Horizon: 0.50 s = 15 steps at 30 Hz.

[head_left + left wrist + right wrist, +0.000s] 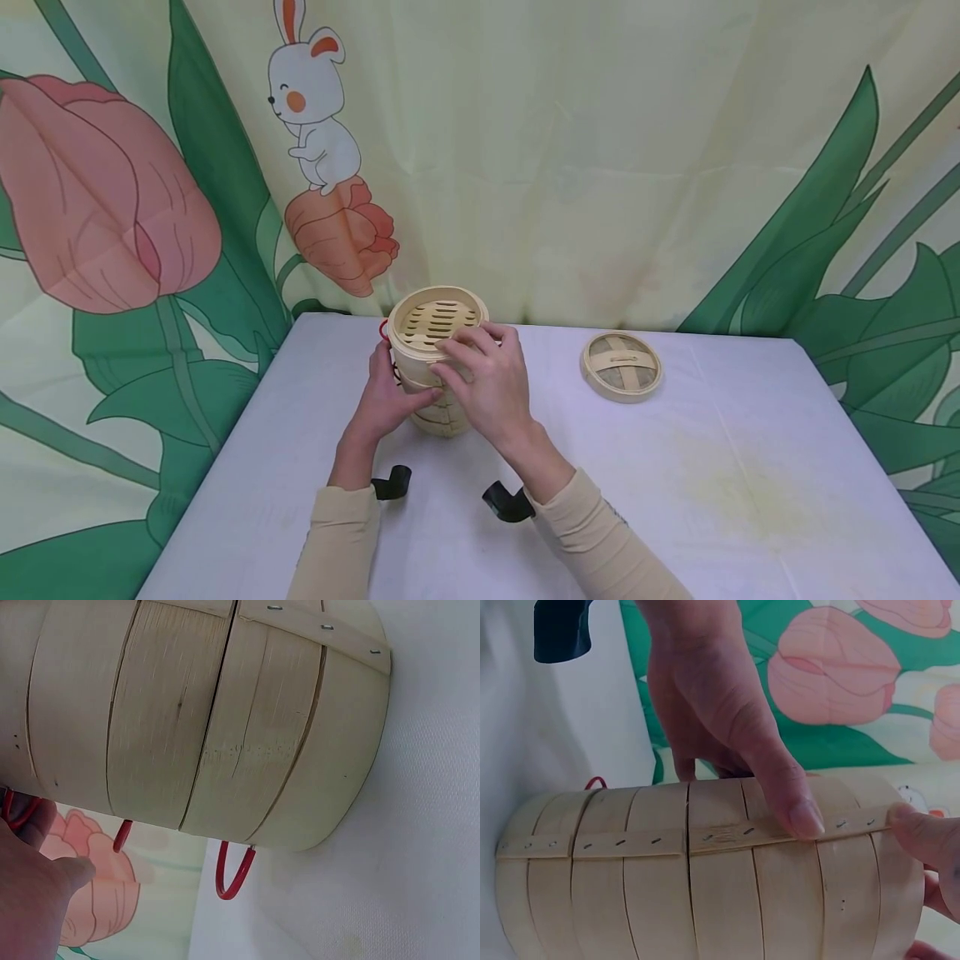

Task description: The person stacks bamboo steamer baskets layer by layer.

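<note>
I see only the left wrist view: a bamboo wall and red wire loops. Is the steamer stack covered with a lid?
Observer: No. The top tier of the steamer stack is open, its slats showing; the lid lies apart on the white table, to the right.
Operator: Where is the right hand?
Observer: The right hand grips the top tier, fingers over the near rim.
Operator: And the left hand?
Observer: The left hand holds the lower tiers on the stack's left side.

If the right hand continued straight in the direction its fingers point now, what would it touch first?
Nothing new: the right hand already rests on the stacked bamboo steamer, fingers curled over the top rim. Pushed further, it would probably press against the steamer itself, with the curtain behind.
</note>
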Motion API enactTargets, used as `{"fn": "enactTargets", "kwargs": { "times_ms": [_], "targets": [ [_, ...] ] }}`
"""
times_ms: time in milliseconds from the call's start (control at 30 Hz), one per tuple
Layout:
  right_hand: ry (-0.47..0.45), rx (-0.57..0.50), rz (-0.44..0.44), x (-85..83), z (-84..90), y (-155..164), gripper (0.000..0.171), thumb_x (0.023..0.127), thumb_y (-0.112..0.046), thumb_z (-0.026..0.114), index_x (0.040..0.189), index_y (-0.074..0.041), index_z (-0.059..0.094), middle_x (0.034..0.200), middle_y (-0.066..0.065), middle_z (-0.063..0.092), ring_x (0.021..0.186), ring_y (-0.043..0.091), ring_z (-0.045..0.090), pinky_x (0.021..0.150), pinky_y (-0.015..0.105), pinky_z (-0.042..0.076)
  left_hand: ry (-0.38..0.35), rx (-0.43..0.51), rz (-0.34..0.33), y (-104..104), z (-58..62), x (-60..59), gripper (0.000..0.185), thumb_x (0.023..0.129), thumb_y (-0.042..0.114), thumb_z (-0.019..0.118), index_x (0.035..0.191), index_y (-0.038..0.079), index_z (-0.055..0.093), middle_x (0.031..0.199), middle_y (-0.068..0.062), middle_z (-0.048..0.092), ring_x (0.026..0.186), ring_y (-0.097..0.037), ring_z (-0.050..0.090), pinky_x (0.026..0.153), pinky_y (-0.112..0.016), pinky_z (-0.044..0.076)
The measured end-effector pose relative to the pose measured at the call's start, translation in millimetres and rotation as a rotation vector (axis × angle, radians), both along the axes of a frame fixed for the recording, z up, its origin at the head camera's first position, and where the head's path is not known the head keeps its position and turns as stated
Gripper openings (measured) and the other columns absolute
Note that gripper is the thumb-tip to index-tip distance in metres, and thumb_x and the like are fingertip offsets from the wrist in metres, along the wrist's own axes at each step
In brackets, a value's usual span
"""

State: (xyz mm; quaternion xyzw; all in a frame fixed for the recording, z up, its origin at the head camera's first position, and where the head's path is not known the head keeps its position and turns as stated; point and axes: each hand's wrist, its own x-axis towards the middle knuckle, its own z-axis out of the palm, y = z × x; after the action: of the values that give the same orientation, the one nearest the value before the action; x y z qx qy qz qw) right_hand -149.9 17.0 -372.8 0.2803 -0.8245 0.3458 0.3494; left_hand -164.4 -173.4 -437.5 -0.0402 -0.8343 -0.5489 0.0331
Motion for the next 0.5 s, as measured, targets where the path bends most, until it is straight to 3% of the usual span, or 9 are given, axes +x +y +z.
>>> {"fn": "enactTargets", "kwargs": {
  "times_ms": [233,500],
  "targets": [
    [-0.020,0.007,-0.010,0.8,0.8,-0.1,0.025,0.078,-0.022,0.089,0.101,-0.012,0.082,0.101,0.004,0.070,0.108,0.033,0.053,0.093,0.047,0.043,0.022,0.004,-0.010,-0.5,1.0,-0.3,0.116,0.072,0.026,0.091,0.157,0.011,0.014,0.152,-0.019,0.020,0.136,-0.036,0.033,0.106,-0.058,0.038],
    [-0.021,0.009,-0.017,2.6,1.7,0.0,0.028,0.077,-0.024,0.089,0.102,-0.012,0.082,0.101,0.004,0.070,0.106,0.032,0.053,0.092,0.047,0.043,-0.005,-0.007,-0.004,0.4,0.1,-0.1,0.117,0.073,0.030,0.091,0.158,0.013,0.013,0.153,-0.018,0.018,0.136,-0.036,0.033,0.106,-0.059,0.038]
  ]
}}
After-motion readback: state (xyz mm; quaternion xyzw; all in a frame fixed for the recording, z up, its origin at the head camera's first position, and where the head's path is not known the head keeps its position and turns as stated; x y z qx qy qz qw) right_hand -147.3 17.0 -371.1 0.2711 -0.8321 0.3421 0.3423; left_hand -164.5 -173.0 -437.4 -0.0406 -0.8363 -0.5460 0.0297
